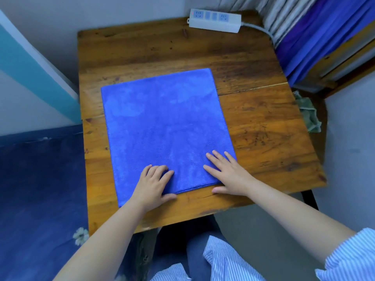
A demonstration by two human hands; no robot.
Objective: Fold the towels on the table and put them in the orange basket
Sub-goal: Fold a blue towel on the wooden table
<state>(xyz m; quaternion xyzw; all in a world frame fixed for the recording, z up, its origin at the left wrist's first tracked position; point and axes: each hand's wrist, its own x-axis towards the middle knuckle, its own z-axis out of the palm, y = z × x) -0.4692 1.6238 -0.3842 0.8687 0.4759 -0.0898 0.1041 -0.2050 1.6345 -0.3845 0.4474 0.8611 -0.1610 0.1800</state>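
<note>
Bright blue rectangular microfibre towel (164,126) spread flat on the worn brown wooden tabletop (263,122), slightly askew, far edge toward the wall, near edge close to the front of the tabletop; left hand (153,184) pressed palm-down on the towel's near-left part, fingers (160,173) a little curled and close together, thumb lying over the near hem onto bare wood; right hand (228,175) flat on the near-right corner, fingers (218,159) spread apart and stretched forward, thumb resting on the wood just beyond the hem; neither hand pinching or lifting any cloth, both simply laid on top; white plastic power strip (215,20) at the far right corner of the tabletop, well apart from the towel, grey cable trailing off to the right; crumpled green cloth (308,114) down beside the tabletop's right edge; dark blue patterned bedding (40,189) along the left side; no orange basket in sight.
</note>
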